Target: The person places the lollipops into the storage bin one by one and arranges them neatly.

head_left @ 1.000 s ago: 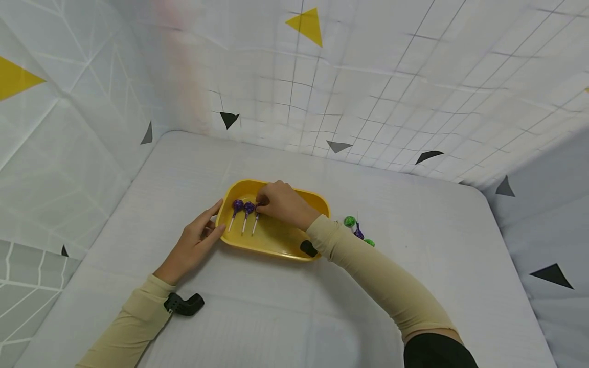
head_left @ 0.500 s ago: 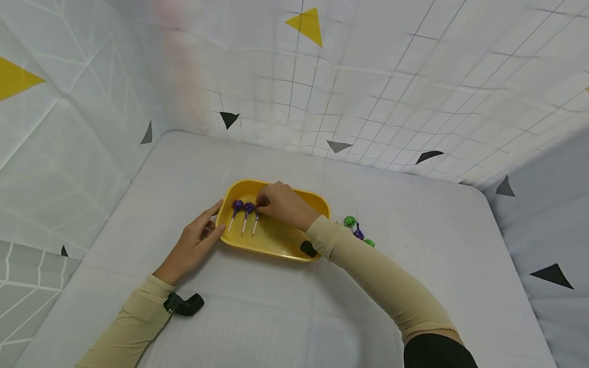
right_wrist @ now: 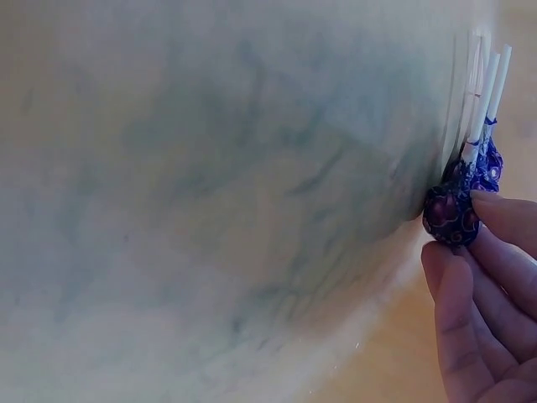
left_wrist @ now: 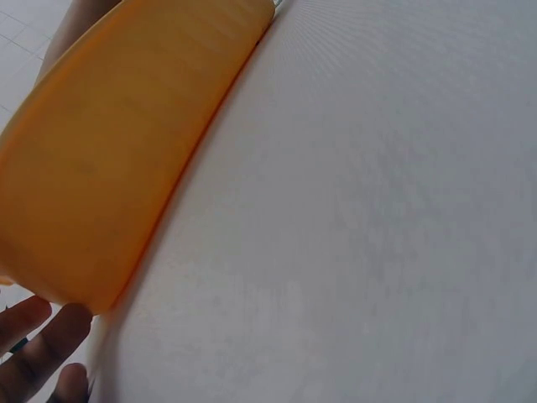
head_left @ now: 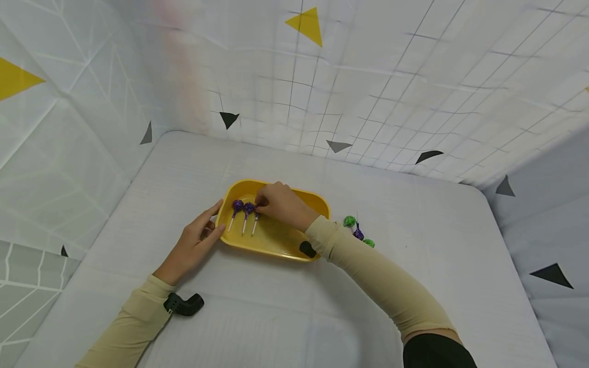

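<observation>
Inside the yellow tray [head_left: 276, 240], purple-wrapped lollipops lie side by side at the left end, their white sticks toward the person. My right hand [head_left: 287, 205] reaches into the tray and pinches the head of the rightmost lollipop [right_wrist: 450, 216], as the right wrist view shows. Its head is mostly hidden by the fingers in the head view. Left of it lie a second lollipop [head_left: 249, 208] and a third lollipop [head_left: 237, 205]. My left hand [head_left: 192, 249] rests its fairly straight fingers and thumb against the tray's left end, from outside.
Right of the tray, on the white table [head_left: 285, 306], lie a green lollipop [head_left: 349, 221], a purple lollipop [head_left: 358, 233] and another green lollipop [head_left: 369, 243]. The right forearm [head_left: 372, 276] passes close to them. A patterned white wall [head_left: 257, 92] rises behind the table.
</observation>
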{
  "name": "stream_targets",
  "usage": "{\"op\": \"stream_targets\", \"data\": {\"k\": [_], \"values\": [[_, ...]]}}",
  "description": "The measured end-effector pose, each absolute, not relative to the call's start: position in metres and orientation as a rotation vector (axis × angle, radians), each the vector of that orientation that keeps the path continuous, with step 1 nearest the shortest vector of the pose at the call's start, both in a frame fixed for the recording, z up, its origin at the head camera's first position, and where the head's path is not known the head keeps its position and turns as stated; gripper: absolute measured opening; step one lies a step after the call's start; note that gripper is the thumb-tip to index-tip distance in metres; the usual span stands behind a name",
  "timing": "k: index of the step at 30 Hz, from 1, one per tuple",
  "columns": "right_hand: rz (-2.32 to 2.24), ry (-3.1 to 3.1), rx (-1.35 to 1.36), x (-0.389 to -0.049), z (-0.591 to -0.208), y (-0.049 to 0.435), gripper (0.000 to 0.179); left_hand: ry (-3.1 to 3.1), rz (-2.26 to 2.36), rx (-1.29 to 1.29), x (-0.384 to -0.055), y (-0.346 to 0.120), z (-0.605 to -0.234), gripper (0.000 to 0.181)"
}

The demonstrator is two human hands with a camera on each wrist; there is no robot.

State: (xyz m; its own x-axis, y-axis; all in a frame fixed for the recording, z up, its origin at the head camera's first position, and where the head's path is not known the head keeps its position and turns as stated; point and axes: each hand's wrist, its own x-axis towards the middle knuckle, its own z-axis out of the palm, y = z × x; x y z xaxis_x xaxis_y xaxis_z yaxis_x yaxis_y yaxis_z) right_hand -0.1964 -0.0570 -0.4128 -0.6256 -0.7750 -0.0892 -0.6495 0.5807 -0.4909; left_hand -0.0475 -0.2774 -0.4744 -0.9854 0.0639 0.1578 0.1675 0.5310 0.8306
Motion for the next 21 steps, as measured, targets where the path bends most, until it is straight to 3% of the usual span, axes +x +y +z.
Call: {"op": "stream_targets", "data": {"k": [21], "values": [[-0.592, 2.545, -1.160, -0.1939, -0.4063, -0.0534, 0.010, -2.655, -1.456, -0.205, -0.0477, -0.2763, -0.4742, 0.060]]}}
